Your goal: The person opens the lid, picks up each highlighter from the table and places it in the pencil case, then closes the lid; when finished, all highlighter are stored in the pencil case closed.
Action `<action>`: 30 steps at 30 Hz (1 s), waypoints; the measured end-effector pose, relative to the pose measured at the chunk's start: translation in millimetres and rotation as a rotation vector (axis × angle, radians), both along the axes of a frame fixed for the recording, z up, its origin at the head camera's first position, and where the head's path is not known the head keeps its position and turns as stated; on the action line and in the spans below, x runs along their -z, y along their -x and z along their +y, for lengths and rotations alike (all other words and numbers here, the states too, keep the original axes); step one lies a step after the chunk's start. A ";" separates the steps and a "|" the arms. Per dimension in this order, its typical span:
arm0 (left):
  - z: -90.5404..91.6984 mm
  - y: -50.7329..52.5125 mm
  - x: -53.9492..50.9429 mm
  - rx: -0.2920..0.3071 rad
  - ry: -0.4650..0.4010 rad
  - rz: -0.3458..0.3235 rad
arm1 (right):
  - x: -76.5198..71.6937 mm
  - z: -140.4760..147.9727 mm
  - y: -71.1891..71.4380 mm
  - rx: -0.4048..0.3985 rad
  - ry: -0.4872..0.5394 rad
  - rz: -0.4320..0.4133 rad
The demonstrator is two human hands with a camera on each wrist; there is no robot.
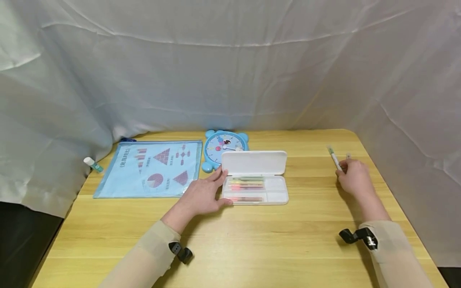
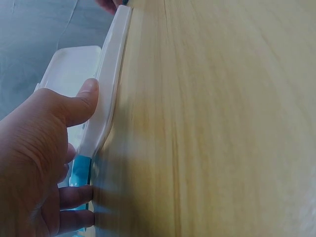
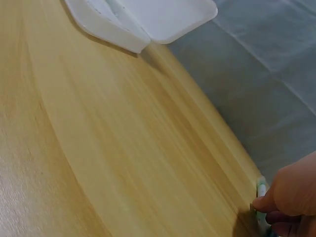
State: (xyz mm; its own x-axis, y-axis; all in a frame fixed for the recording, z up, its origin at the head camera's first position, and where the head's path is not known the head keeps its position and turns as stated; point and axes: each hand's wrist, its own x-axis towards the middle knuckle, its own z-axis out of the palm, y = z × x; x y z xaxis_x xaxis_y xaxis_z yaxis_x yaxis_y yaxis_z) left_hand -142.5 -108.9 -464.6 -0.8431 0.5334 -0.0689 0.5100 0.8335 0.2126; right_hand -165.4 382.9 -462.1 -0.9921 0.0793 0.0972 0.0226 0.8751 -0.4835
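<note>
A white pencil case [image 1: 276, 196] lies with its lid [image 1: 254, 163] raised, several coloured pens [image 1: 246, 187] inside its left part. My left hand [image 1: 205, 195] grips the case's left end, thumb at the front corner; in the left wrist view the thumb [image 2: 83, 106] presses the front wall. Far to the right, my right hand [image 1: 354, 176] pinches a white pen with a green end [image 1: 334, 158], its green end pointing away. A small clear tip [image 1: 348, 155] shows just beyond that hand; the rest of it is hidden.
Behind the case sits a blue toy clock [image 1: 216, 150], partly covered by the lid. A blue zip folder [image 1: 133, 182] with printed charts lies to the left. A glue stick [image 1: 93, 164] lies at the table's left edge. Grey cloth [image 1: 237, 80] hangs around the table.
</note>
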 end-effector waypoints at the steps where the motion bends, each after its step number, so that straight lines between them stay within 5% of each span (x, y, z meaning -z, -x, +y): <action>1: 0.0 -0.2 -0.1 -0.001 -0.004 -0.002 | 0.7 -0.6 0.7 -0.002 -0.002 -0.009; 8: 0.0 -1.0 0.2 -0.001 -0.014 -0.006 | 1.7 -5.6 4.2 -0.008 0.008 -0.039; 16: 0.3 0.4 0.1 -0.002 -0.006 -0.002 | -4.8 -17.1 3.9 -0.016 0.054 0.037; 30: 0.6 1.1 0.5 0.007 0.008 0.004 | -51.1 -56.9 -12.9 -0.061 0.235 0.165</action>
State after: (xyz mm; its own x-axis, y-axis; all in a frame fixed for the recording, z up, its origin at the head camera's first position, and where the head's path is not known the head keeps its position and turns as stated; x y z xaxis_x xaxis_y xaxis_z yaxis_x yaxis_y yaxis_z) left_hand -143.6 -108.3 -465.0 -0.8394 0.5389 -0.0702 0.5168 0.8315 0.2040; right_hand -152.5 326.0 -411.0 -0.9680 0.0598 0.2436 -0.1220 0.7363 -0.6656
